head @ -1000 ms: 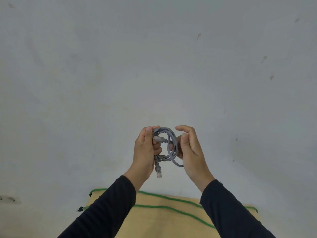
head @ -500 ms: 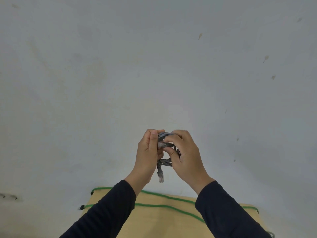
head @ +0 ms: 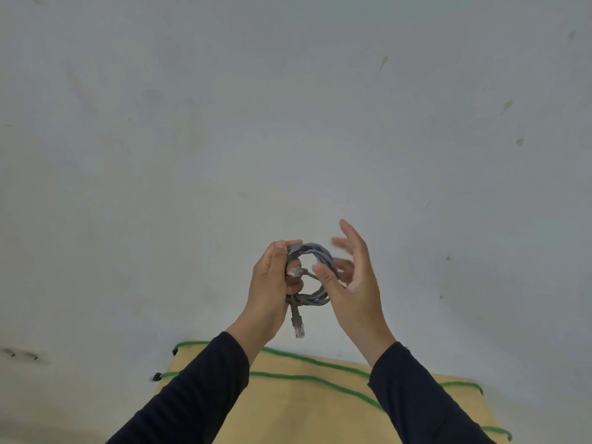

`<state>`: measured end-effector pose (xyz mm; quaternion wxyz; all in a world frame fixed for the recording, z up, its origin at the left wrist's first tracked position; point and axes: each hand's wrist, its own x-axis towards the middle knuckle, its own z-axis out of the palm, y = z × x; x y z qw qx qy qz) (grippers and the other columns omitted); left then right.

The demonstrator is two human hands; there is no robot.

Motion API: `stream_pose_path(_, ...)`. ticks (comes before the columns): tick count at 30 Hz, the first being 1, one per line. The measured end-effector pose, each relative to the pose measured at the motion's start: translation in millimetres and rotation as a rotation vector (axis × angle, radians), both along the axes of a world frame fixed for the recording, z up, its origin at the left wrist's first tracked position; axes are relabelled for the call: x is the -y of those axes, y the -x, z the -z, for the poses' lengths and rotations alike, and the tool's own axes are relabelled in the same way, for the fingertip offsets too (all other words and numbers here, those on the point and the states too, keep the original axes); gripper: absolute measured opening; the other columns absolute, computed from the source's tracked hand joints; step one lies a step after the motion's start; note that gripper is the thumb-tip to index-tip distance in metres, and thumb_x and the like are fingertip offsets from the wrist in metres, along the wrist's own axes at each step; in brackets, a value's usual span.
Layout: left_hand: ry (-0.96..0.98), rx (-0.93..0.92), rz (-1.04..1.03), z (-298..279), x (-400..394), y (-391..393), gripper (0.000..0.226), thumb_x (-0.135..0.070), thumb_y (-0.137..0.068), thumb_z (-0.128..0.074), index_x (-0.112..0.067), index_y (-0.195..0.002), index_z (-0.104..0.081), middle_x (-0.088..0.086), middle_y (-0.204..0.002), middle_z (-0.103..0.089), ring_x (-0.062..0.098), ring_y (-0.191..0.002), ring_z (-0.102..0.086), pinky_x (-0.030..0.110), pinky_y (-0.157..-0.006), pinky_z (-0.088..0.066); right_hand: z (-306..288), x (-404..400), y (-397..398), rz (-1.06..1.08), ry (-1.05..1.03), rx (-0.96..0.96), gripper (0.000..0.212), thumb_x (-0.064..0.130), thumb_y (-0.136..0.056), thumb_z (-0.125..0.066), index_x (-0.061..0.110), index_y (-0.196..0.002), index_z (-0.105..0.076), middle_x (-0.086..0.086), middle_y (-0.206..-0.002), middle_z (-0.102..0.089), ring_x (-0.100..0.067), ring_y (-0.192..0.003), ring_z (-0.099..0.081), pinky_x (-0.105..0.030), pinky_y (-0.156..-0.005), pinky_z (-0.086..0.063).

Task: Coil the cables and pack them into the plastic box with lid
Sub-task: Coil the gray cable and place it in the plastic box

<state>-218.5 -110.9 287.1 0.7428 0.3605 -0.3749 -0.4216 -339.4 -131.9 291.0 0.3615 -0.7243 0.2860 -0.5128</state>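
My left hand (head: 272,283) is gripping the coiled grey cable (head: 309,274) above the table (head: 304,408); my right hand (head: 352,283) is spreading open, thumb touching the coil's right side.

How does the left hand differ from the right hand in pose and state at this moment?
The left hand is closed around the grey cable coil; the right hand is open, fingers spread. The left looks sharp, the right's fingertips blurred. Both are raised before a pale wall.
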Motion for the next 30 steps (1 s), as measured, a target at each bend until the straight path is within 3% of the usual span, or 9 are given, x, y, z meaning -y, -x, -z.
stream_pose_path(2,-0.017,-0.028,0.007,4,-3,-2,0.033,-0.026,-0.1,-0.034,-0.011,-0.091,-0.062,-0.007,-0.051,-0.039,0.005,-0.042,-0.032,0.014,-0.04,-0.029,2,1,1,-0.085,-0.069,-0.065,0.033,0.027,-0.094,-0.05,0.04,-0.123,-0.047,0.008,-0.107,-0.063,-0.009,-0.09,-0.065,-0.026,-0.075,-0.051)
stream_pose_path(4,-0.044,-0.041,0.01,7,-6,-4,0.032,-0.027,-0.1,-0.034,-0.012,-0.09,-0.062,-0.005,-0.053,-0.038,0.005,-0.042,-0.034,0.015,-0.04,-0.03,5,-1,0,-0.096,-0.053,-0.13,0.025,0.025,-0.097,-0.043,0.031,-0.118,-0.054,0.005,-0.085,-0.067,-0.007,-0.077,-0.064,-0.022,-0.069,-0.048)
stream_pose_path(7,-0.063,-0.063,0.028,9,-11,-7,0.032,-0.029,-0.1,-0.033,-0.011,-0.094,-0.059,-0.007,-0.052,-0.034,0.006,-0.043,-0.029,0.016,-0.041,-0.03,8,-7,-9,-0.085,-0.074,-0.065,0.025,0.019,-0.096,-0.044,0.026,-0.117,-0.056,0.005,-0.063,-0.057,-0.009,-0.061,-0.055,-0.017,-0.062,-0.047)
stream_pose_path(13,-0.1,0.1,-0.065,19,-20,-12,0.035,-0.031,-0.101,-0.027,-0.013,-0.098,-0.056,-0.007,-0.055,-0.043,0.009,-0.047,-0.032,0.022,-0.048,-0.031,12,-13,-27,-0.07,-0.125,-0.008,0.024,0.017,-0.096,-0.044,0.026,-0.113,-0.059,0.012,-0.047,-0.048,-0.009,-0.048,-0.044,-0.017,-0.051,-0.043)
stream_pose_path(17,-0.108,0.2,-0.119,23,-26,-18,0.034,-0.03,-0.101,-0.026,-0.013,-0.094,-0.054,-0.01,-0.054,-0.054,0.007,-0.044,-0.038,0.017,-0.044,-0.036,16,-19,-34,-0.092,-0.184,0.045,0.024,0.015,-0.097,-0.043,0.025,-0.109,-0.061,0.012,-0.048,-0.04,-0.011,-0.047,-0.035,-0.019,-0.047,-0.036)
stream_pose_path(21,-0.087,0.257,-0.153,23,-31,-26,0.034,-0.027,-0.101,-0.026,-0.01,-0.093,-0.054,-0.004,-0.061,-0.051,0.008,-0.044,-0.039,0.019,-0.045,-0.037,17,-24,-43,-0.119,-0.204,0.088,0.026,0.01,-0.097,-0.042,0.024,-0.108,-0.061,0.012,-0.049,-0.036,-0.012,-0.047,-0.031,-0.022,-0.047,-0.032)
stream_pose_path(26,-0.179,0.226,-0.093,28,-38,-40,0.043,-0.034,-0.101,-0.025,-0.014,-0.08,-0.058,-0.013,-0.044,-0.049,0.006,-0.04,-0.038,0.016,-0.042,-0.034,23,-31,-53,-0.108,-0.181,0.015,0.026,0.015,-0.097,-0.042,0.028,-0.113,-0.058,0.01,-0.052,-0.041,-0.011,-0.049,-0.037,-0.019,-0.049,-0.037)
stream_pose_path(30,-0.188,0.231,-0.088,30,-40,-52,0.045,-0.034,-0.1,-0.027,-0.018,-0.07,-0.057,-0.01,-0.051,-0.046,0.008,-0.042,-0.036,0.018,-0.044,-0.032,33,-38,-61,-0.001,0.03,-0.121,0.033,0.02,-0.096,-0.045,0.038,-0.123,-0.049,0.006,-0.088,-0.056,-0.005,-0.075,-0.054,-0.012,-0.069,-0.044)
